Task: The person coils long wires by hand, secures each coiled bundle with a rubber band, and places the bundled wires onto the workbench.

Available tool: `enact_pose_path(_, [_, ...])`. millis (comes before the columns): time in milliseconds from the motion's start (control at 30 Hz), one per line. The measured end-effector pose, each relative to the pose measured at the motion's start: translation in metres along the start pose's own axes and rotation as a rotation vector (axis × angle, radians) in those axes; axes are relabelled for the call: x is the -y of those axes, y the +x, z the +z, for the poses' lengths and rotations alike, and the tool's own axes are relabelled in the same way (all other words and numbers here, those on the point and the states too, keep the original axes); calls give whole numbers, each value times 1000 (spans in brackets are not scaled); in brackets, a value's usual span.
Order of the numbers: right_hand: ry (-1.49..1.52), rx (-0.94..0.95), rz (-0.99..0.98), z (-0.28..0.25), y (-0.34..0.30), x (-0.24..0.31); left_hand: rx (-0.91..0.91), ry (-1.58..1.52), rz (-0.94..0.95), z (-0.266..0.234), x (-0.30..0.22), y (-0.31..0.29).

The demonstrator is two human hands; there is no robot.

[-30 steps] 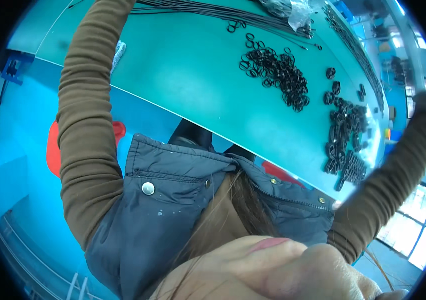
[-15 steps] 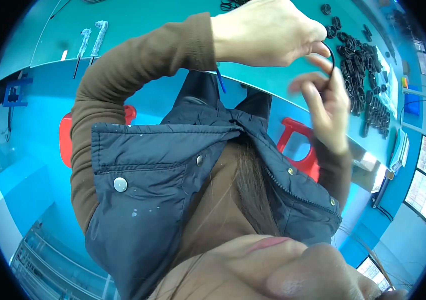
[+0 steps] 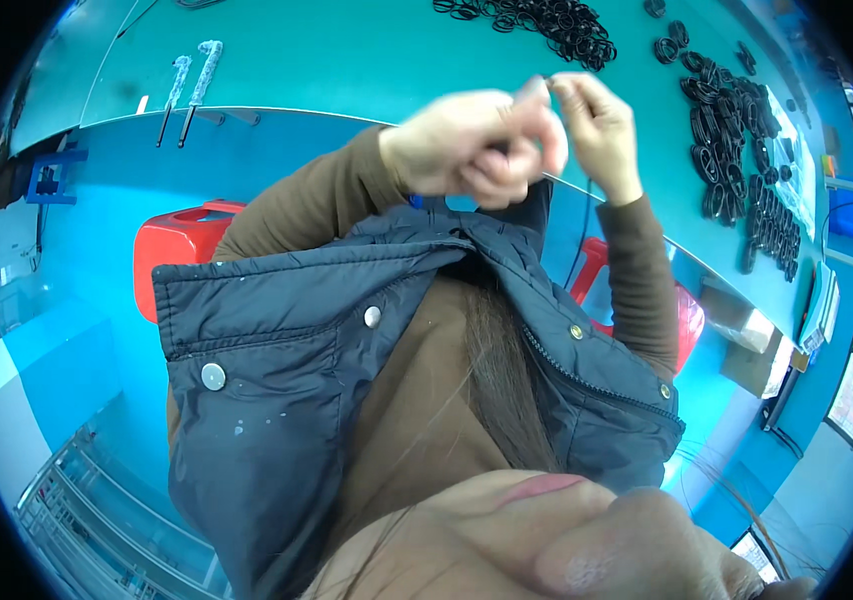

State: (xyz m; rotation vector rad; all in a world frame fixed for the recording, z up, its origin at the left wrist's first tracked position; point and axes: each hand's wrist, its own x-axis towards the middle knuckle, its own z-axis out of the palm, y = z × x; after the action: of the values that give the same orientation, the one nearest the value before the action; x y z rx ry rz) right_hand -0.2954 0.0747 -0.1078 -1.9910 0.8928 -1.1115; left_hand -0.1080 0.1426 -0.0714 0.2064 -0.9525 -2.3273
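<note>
My left hand (image 3: 492, 145) is closed and slightly blurred. Its thumb and forefinger come to a point against the fingertips of my right hand (image 3: 602, 130), which pinches the same spot. A small dark bit of thin black cable (image 3: 584, 235) shows between the fingertips; the rest drops below my right hand, past the table edge, towards my lap. Both hands are raised over the near edge of the green table (image 3: 347, 70). How much of the cable lies inside my left fingers is hidden.
Coiled black cables (image 3: 547, 25) lie in a heap on the far side of the table. More coils (image 3: 722, 130) cover its right part. Two wrapped rods (image 3: 209, 75) stick out over the edge at left. Red stools (image 3: 162, 250) stand under the table, with a cardboard box (image 3: 747, 355) at right.
My left hand has come down and left, nearer my body. My right hand has moved up and left to meet it. The cable loop between them is gone; a length now hangs below my right hand.
</note>
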Motion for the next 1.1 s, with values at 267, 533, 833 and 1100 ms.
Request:
enact_pose_path(267, [-5, 405, 381, 6, -70, 40, -299, 457, 388, -63, -28, 9])
enact_pose_path(533, [-66, 303, 29, -27, -1, 57, 34, 442, -218, -50, 5, -2])
enact_pose_path(833, [199, 196, 208, -2, -17, 3, 125, 107, -241, -40, 12, 5])
enact_pose_path(1100, [75, 337, 506, 16, -77, 17, -119, 257, 212, -57, -17, 9])
